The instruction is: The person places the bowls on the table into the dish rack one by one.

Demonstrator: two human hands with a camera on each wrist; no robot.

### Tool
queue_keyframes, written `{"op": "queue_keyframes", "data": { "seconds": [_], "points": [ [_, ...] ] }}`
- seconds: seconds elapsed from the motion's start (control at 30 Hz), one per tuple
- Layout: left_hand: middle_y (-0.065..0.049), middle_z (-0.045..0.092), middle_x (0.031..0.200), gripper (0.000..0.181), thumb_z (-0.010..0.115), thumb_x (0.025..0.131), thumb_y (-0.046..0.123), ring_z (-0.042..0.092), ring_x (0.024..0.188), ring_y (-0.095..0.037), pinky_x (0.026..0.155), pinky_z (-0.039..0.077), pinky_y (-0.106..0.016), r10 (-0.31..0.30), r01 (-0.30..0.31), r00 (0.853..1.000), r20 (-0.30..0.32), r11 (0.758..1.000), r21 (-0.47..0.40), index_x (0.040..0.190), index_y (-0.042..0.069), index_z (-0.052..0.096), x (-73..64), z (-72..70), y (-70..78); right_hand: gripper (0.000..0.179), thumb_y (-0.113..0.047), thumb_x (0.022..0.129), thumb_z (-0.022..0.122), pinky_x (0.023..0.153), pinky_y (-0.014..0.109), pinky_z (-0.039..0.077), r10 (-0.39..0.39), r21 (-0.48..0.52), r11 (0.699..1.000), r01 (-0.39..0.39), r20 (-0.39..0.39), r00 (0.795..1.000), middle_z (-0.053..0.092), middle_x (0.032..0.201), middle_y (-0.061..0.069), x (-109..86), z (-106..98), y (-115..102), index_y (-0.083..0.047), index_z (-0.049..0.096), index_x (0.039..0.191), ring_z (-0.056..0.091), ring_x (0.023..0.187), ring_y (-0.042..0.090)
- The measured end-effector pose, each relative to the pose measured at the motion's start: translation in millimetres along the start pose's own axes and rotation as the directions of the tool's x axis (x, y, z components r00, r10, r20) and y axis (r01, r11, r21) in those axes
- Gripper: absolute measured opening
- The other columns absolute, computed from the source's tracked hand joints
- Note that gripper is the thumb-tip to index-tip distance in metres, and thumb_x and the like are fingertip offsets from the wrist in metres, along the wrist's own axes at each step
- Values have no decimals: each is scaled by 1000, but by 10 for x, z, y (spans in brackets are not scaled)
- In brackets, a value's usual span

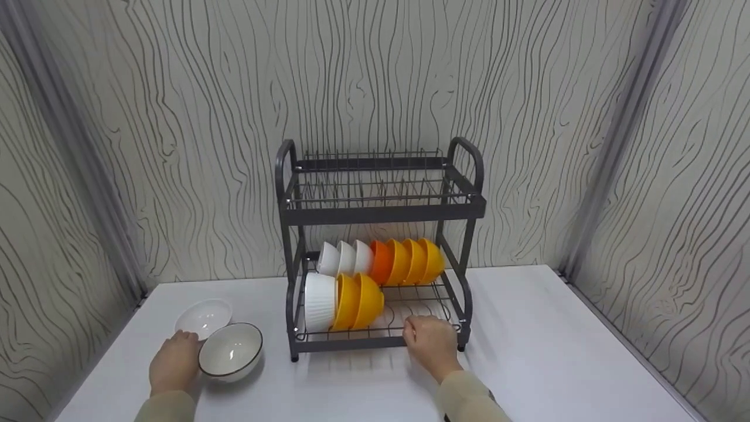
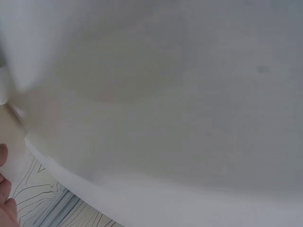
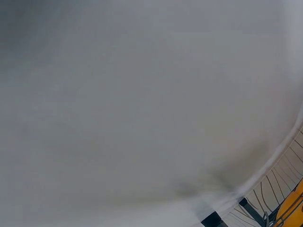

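My left hand (image 1: 174,363) is low over the white table, beside a cream bowl with a dark rim (image 1: 231,351) and at the near edge of a plain white bowl (image 1: 204,318). Its fingers (image 2: 5,191) look loosely bent in the left wrist view, with nothing between them. My right hand (image 1: 432,347), fingers loosely curled, is at the front rail of a dark two-tier dish rack (image 1: 375,344); contact with the rail is unclear. The rack's lower tier holds upended bowls: a ribbed white bowl (image 1: 320,302), several yellow bowls (image 1: 368,302), an orange bowl (image 1: 381,262) and small white bowls (image 1: 329,259).
The rack's upper tier (image 1: 384,214) shows only wire dividers. Wood-grain patterned panels (image 1: 375,70) enclose the white table (image 1: 527,351) at the back and both sides. Mostly blurred pale surface fills both wrist views.
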State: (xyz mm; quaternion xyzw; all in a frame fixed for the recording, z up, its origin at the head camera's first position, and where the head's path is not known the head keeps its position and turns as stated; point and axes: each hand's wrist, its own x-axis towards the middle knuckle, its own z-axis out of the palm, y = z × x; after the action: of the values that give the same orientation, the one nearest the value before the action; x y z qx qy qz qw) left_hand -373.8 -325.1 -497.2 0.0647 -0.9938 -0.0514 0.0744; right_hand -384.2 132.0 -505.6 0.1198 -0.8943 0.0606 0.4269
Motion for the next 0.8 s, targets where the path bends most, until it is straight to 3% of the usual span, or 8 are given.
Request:
{"op": "queue_keyframes", "data": {
  "seconds": [0.17,0.3,0.4,0.7,0.8],
  "points": [
    [-28,60,113,24,60,86,12,50,116,-44,98,38,-57,13,-13,1000,6,1000,-8,104,-4,62,-9,-1,-30,17,-28,81,58,44,27,44,11,-4,1000,-11,19,1000,61,56,-7,-1,-2,-5,-19,67,68,56,50,13],
    [-25,66,92,14,62,84,7,63,94,-40,81,51,-52,39,-39,999,31,999,-7,94,-2,63,-24,-5,-67,18,-29,81,58,45,27,44,13,-7,1000,-13,30,999,61,56,-6,-2,-5,-10,-19,68,69,57,51,13],
    [-21,66,80,9,62,83,3,66,77,-35,69,54,-48,62,-61,997,43,998,-16,89,-2,62,-33,-14,-86,17,-29,82,59,45,27,44,15,-11,1000,-14,33,999,62,57,-6,-3,-1,-12,-20,68,70,57,51,13],
    [-22,66,82,12,60,82,-1,66,77,-34,69,54,-46,88,-88,996,16,996,-5,94,-4,60,-98,-30,-141,21,-29,81,58,42,25,38,8,-11,1000,-7,14,1000,54,51,-6,8,4,-16,-19,63,64,52,47,13],
    [-24,65,88,16,58,84,-1,65,83,-36,74,54,-46,73,-73,997,36,997,-12,100,-6,58,-130,-42,-167,21,-29,81,58,42,26,39,10,-4,1000,-10,11,1000,57,52,-6,11,0,-26,-19,64,64,53,47,13]
  ]
}}
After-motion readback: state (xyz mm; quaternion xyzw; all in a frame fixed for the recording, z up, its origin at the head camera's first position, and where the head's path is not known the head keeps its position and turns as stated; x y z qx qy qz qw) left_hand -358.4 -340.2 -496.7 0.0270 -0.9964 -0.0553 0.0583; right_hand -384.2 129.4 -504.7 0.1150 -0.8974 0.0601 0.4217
